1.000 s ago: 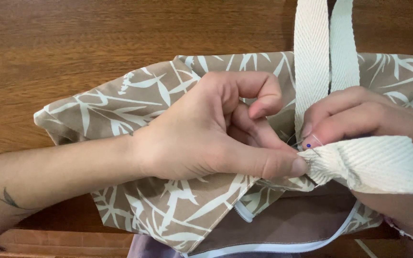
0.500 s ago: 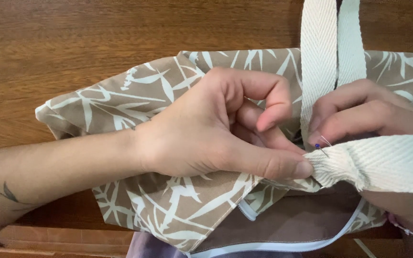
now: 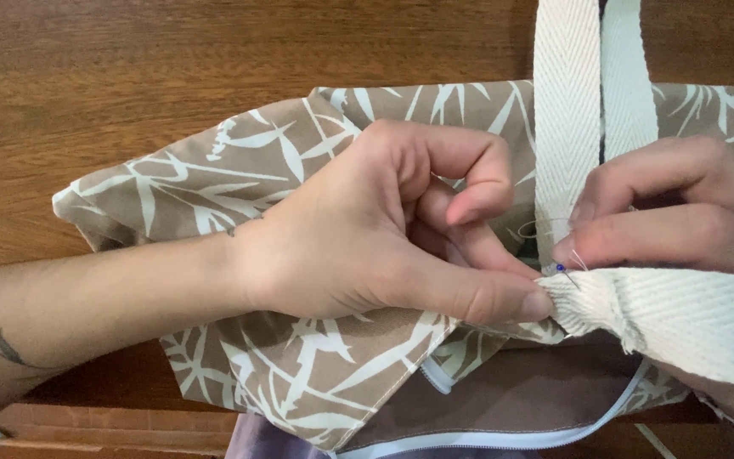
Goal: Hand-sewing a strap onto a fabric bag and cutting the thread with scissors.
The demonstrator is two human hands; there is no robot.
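Left hand [image 3: 384,246] and right hand [image 3: 681,229] both pinching cream webbing strap [image 3: 673,319] over leaf-print bag [image 3: 214,187], blue-headed pin [image 3: 564,272] between fingertips.

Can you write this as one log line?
left hand: pinches strap end | right hand: holds pin | under: leaf-print bag

There is just one camera, worn on the person's head. It looks almost straight down and sits very close, so the left hand [image 3: 384,246], the right hand [image 3: 681,229] and the leaf-print cloth bag [image 3: 239,178] fill most of the picture. Brown wooden table [image 3: 129,76] shows along the top and left. No second view shares the scene.
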